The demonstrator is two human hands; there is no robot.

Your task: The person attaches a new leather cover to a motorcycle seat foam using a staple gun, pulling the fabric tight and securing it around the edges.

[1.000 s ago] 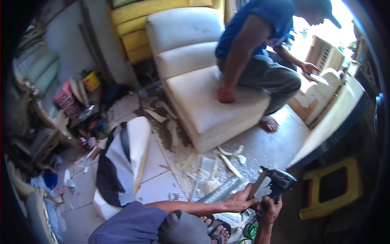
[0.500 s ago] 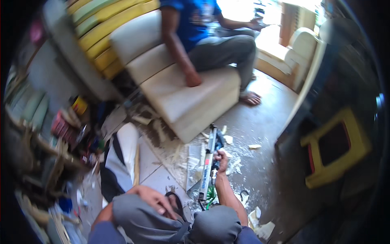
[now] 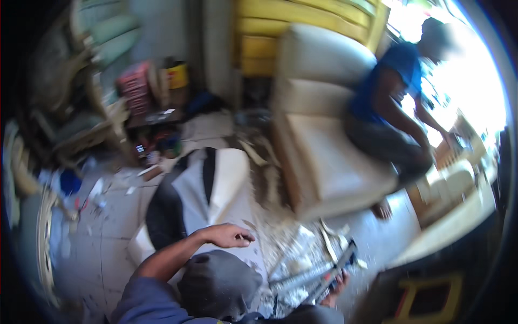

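Fingers (image 3: 339, 282) of right hand grip staple gun (image 3: 337, 264).

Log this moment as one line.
left hand: empty, above white and black cushion | right hand: grips long grey metal tool | floor: scattered scraps

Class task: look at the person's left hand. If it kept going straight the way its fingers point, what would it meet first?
The left hand points rightward over the floor. Probably it would first reach the scrap-littered floor, then the long metal tool that the right hand holds; blur leaves depth unclear.
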